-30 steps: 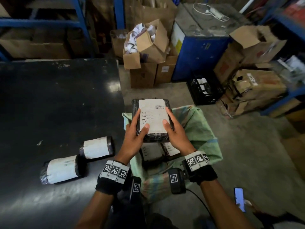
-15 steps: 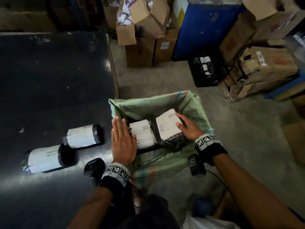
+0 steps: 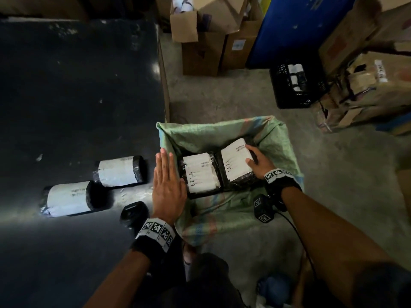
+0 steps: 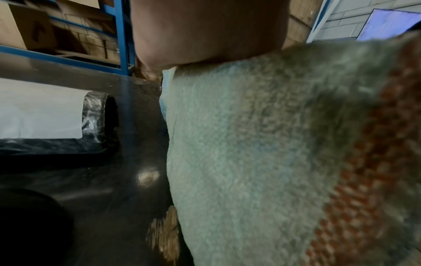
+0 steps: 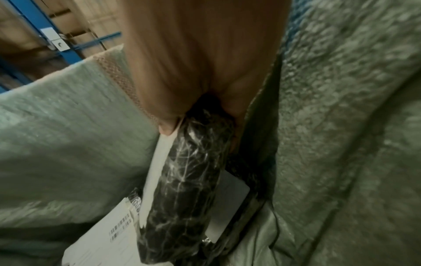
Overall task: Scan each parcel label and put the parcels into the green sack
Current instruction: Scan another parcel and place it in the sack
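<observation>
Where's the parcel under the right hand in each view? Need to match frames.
Head: parcel at centre right, inside the sack, right hand on its far edge.
Left wrist: not in view.
Right wrist: parcel at centre, seen edge-on.
Shared landmark: green sack.

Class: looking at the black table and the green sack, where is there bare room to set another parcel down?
Free: the black table beyond the two rolled parcels. Crowded: the green sack, filled by two flat parcels, with the scanner beside the left hand.
</observation>
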